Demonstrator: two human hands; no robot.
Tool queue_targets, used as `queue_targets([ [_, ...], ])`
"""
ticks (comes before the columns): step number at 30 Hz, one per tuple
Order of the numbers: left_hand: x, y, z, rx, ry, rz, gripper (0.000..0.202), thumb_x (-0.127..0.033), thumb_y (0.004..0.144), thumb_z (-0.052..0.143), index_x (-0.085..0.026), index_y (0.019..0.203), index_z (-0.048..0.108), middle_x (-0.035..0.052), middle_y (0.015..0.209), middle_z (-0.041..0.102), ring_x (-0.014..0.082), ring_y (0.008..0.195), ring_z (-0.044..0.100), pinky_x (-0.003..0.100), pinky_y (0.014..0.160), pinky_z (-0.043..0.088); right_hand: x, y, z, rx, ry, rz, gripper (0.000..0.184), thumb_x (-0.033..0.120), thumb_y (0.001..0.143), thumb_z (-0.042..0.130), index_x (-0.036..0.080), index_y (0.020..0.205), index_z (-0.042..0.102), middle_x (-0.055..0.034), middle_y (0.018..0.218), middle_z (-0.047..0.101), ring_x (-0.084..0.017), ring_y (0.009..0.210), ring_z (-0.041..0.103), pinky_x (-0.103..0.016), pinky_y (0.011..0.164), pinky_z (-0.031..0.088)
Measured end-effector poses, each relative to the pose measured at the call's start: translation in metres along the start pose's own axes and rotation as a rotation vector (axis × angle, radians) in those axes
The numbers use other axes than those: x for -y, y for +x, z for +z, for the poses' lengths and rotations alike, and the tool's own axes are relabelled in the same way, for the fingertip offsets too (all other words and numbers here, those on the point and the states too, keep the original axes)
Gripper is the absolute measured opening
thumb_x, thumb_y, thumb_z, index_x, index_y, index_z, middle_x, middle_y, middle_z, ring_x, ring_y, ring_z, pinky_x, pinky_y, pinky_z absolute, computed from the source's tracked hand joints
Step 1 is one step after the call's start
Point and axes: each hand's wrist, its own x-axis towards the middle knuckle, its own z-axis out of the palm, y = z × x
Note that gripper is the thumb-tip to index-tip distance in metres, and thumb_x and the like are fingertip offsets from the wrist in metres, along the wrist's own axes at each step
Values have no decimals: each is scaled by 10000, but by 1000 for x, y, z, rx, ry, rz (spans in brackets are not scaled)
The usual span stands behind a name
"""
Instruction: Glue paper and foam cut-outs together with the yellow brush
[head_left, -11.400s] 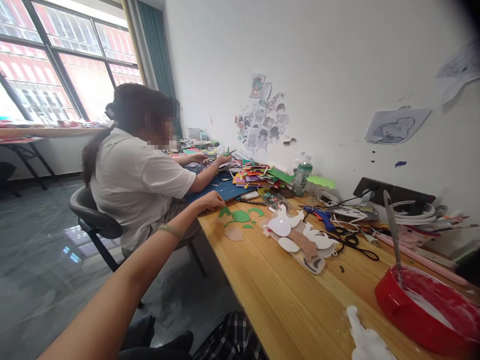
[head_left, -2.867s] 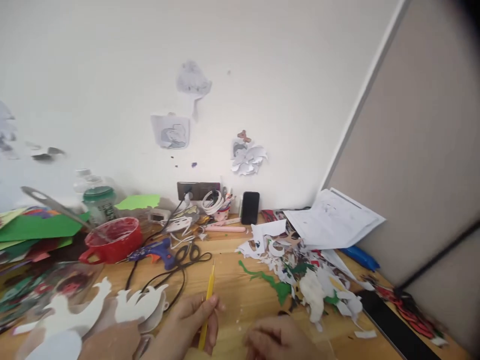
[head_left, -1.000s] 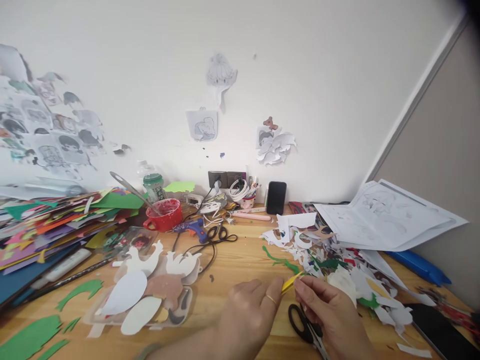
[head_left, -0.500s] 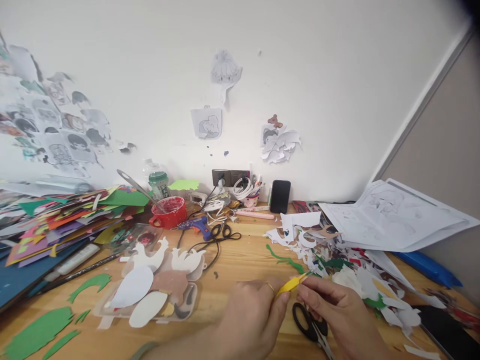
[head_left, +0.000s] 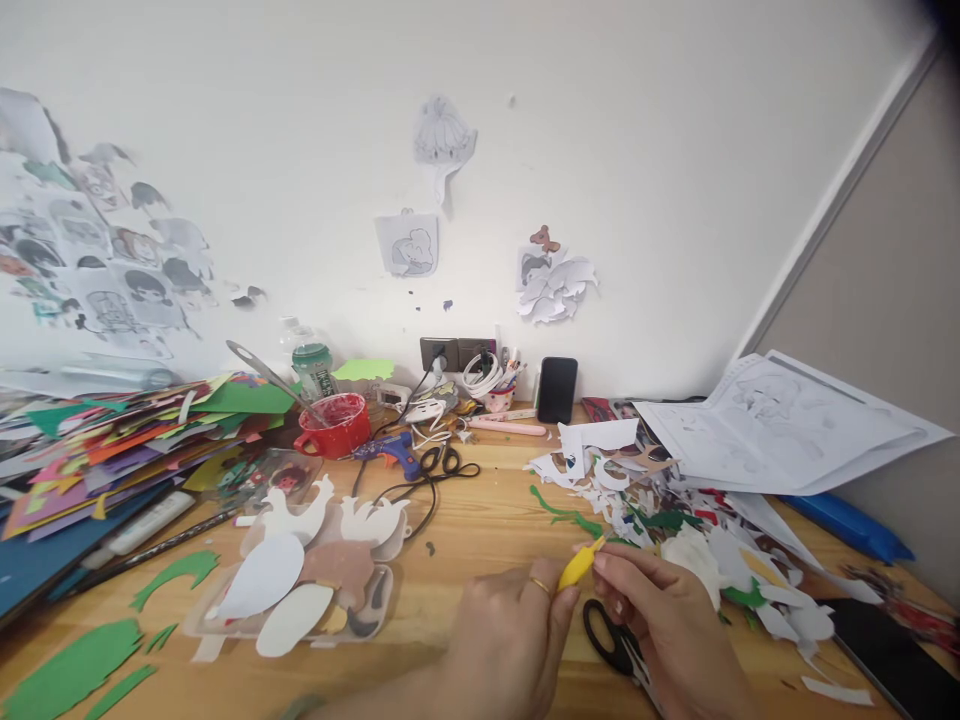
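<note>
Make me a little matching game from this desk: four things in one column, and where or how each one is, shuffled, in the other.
1. Yellow tool
2. Red mug
3. Phone at the back
4. Large green cutout

A. Propped upright, screen dark
B. Lying flat, picture's lower left
C. Gripped by the left hand
D. A grey handle leans out of it

Pairs: 1-C, 2-D, 3-A, 4-B
</note>
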Motion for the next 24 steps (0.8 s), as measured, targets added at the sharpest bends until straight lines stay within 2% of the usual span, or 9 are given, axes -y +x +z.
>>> queue_targets([
  [6, -1, 1, 3, -50, 124, -5, 229, -223, 931, 211, -153, 912, 428, 23, 562, 582, 153, 444, 552, 220, 412, 386, -3, 9, 0, -118, 66, 12, 310, 392, 610, 707, 165, 498, 529, 44, 497, 348, -80, 490, 274, -210, 435, 263],
  [10, 3, -4, 1, -58, 141, 15, 227, -215, 931, 213, -147, 928, 429, 16, 547, 571, 142, 424, 532, 212, 403, 370, 4, 25, -18, -204, 129, -60, 236, 399, 644, 692, 187, 682, 595, 57, 572, 354, -76, 528, 283, -185, 451, 268],
  [13, 7, -6, -3, -38, 110, -21, 241, -207, 931, 210, -145, 924, 443, 15, 554, 569, 139, 428, 530, 211, 409, 369, 6, 30, -28, -150, 120, -84, 306, 471, 707, 619, 199, 616, 514, 53, 582, 359, -87, 535, 301, -200, 465, 287],
  [16, 7, -6, -6, 17, 61, -91, 281, -212, 931, 196, -145, 894, 466, 16, 548, 562, 134, 434, 533, 205, 427, 373, 3, 23, -24, -60, 7, -68, 417, 507, 726, 587, 188, 511, 428, 45, 517, 353, -91, 504, 303, -218, 468, 284],
  [18, 6, -6, -7, 51, 26, -140, 309, -218, 931, 183, -148, 871, 477, 16, 541, 555, 133, 432, 530, 205, 431, 368, 0, 15, -17, 9, -147, -77, 423, 547, 721, 569, 183, 524, 478, 36, 499, 377, -92, 496, 324, -220, 465, 278],
  [21, 4, -5, -8, 90, -5, -166, 329, -232, 929, 168, -151, 884, 483, 12, 536, 550, 141, 435, 530, 213, 429, 351, -1, 9, -7, 106, -358, -119, 410, 598, 710, 535, 194, 654, 567, 34, 526, 398, -101, 496, 337, -225, 451, 269],
  [24, 3, -5, -9, 134, -18, -163, 350, -243, 922, 158, -142, 908, 493, 22, 542, 558, 155, 446, 537, 225, 427, 331, -1, 9, 0, 121, -475, -163, 377, 579, 720, 532, 209, 652, 554, 44, 522, 353, -102, 479, 295, -231, 430, 244],
])
